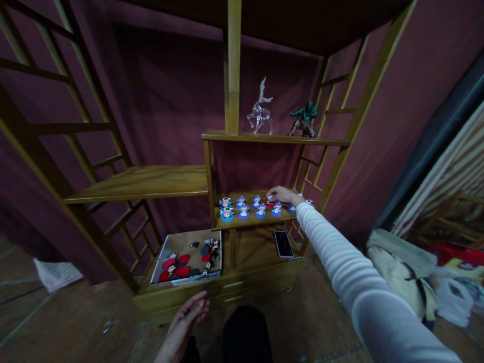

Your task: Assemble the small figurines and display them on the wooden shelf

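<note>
My right hand (282,193) reaches onto the middle shelf, its fingers closed on the top of a small figurine with a red base (269,204). That figurine stands in the back row, among two rows of similar small figurines. Most have purple bases, such as one purple-based figurine (260,210) in the front row; at the left end is a blue-based figurine (227,214). My forearm and hand partly cover those at the right end. Low in front of the cabinet, my left hand (191,315) is held with fingers stretched out and nothing in it, nearest to the cardboard box (157,267).
Inside the box lie several red and black figurines and bases (183,271). A phone (283,244) rests on the lower shelf. Above stand a clear deer figure (260,116) and a green-hooded figure (305,118). A wooden post (234,65) rises between the shelf sections; bags (401,272) sit at right.
</note>
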`<state>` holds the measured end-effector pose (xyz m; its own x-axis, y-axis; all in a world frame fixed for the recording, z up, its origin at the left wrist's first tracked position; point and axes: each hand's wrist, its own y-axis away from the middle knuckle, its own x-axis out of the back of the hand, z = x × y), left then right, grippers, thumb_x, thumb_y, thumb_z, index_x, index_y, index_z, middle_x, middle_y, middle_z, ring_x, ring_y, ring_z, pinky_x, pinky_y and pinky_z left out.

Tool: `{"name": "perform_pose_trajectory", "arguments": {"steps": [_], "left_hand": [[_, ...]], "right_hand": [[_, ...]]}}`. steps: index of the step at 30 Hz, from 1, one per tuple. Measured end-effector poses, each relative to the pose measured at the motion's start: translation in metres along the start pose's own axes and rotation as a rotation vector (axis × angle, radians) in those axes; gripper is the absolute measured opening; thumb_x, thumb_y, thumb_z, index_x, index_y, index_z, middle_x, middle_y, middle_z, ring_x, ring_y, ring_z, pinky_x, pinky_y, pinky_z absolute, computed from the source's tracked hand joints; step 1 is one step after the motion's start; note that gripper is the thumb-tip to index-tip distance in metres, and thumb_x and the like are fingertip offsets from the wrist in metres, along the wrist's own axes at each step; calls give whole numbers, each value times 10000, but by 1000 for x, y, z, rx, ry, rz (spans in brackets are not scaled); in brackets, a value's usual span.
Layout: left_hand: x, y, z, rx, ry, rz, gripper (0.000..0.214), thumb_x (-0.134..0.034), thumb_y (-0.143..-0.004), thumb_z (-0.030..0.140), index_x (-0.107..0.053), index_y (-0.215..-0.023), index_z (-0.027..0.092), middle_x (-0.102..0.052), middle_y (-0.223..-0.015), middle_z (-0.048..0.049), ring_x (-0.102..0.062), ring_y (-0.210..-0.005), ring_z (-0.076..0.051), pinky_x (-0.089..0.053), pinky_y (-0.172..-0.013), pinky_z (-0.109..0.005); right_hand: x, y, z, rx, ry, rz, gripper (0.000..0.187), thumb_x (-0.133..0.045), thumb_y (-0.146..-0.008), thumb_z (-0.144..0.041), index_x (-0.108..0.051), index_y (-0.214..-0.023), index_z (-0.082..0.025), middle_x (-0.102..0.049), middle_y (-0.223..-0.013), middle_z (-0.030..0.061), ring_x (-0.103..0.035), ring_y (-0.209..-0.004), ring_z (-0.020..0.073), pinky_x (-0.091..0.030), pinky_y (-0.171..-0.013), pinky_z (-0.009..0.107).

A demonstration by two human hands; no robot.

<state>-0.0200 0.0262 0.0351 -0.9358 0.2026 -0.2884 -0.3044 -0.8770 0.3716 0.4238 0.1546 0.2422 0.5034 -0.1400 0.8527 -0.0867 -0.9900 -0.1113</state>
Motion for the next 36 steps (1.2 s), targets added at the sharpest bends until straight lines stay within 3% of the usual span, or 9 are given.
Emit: {"name": "perform_pose_trajectory", "arguments": {"steps": [6, 13, 24, 32, 36], "left_hand": [[4, -4, -2, -1, 3, -11, 470, -739, -578, 368, -654, -1000, 178, -691, -934, -96, -635, -886, -212, -479, -789, -279], [5, -6, -5, -5, 12, -7, 454, -746, -571, 355, -660, -976, 170, -692, -922, -93, -637, -874, -205, -477, -802, -280], [0, -6, -3, -18, -10, 6, 498, -762, -533, 374, -666, -975, 164, -695, -904, -105, -639, -879, -238, -485, -807, -317], [-1, -4, -2, -15, -4, 17, 499, -769, -518, 374, -673, -962, 166, -694, -902, -101, -639, -879, -230, -483, -804, -306], [2, -6, -4, -9, 3, -1, 475, -758, -541, 373, -671, -959, 165, -693, -911, -100, -637, -878, -217, -480, -798, -288]], "right_hand": [[4, -3, 1, 7, -33, -37, 293, -680, -645, -177, -669, -938, -193, -702, -876, 7, -624, -735, 111, -466, -670, 172], [13, -3, -2, 3, 172, 4, 322, -658, -618, -92, -675, -928, -179, -700, -898, 29, -623, -788, 144, -456, -681, 188], [18, 0, -11, 22, 308, -20, 280, -651, -628, -88, -692, -874, -215, -701, -894, 27, -625, -796, 146, -438, -698, 183], [17, 4, -11, -5, 280, -38, 336, -643, -639, -96, -676, -945, -233, -695, -934, 17, -620, -842, 149, -441, -721, 185], [31, 5, -7, 16, 217, 9, 361, -599, -701, -121, -640, -1039, -240, -680, -999, 24, -619, -867, 136, -441, -767, 190]]}}
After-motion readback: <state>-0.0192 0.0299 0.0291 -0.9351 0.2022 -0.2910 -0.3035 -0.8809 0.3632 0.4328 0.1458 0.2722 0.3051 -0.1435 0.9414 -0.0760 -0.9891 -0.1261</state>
